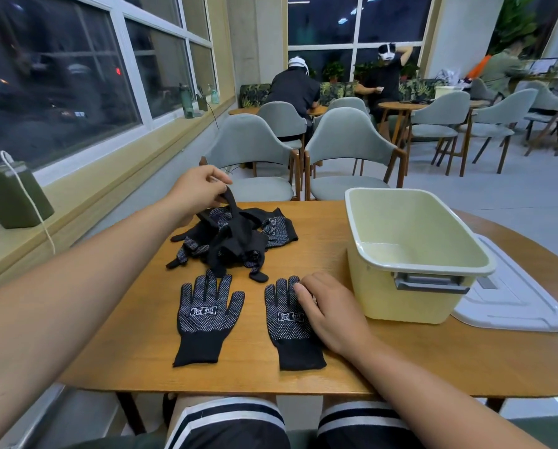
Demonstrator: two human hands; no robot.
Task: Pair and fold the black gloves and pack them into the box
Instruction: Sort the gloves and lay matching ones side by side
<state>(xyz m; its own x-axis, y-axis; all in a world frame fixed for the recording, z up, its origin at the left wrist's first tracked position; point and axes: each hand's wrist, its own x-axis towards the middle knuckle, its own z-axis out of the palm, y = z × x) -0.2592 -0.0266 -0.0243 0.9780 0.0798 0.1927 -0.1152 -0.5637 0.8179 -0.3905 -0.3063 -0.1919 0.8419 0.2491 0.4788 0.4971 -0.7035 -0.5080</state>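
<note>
A: Left hand, what has it got?
B: Thumb and fingertips pinched on one hanging glove (by a finger or the cuff, cannot tell). The cloth runs from the hand down into the heap right under it.
A: Right hand?
B: Lying flat, fingers relaxed, gripping nothing. It rests on the right edge of a flat glove, dotted side up.
A: Its mate?
B: Second flat glove lies just left of that hand, beside the first, not touching it. Long axes parallel, cuffs toward the person's body, fingers pointing away at the heap.
A: Which hand is nearer?
B: The right, clearly. The left is beyond both, up over the heap. My guess: pairing means sliding one flat glove sideways onto the other, axes matched as they lie.
A: Box?
B: Just right of the right hand on the table, open, nothing visible inside; its lid lies on the box's far side from the hand
</note>
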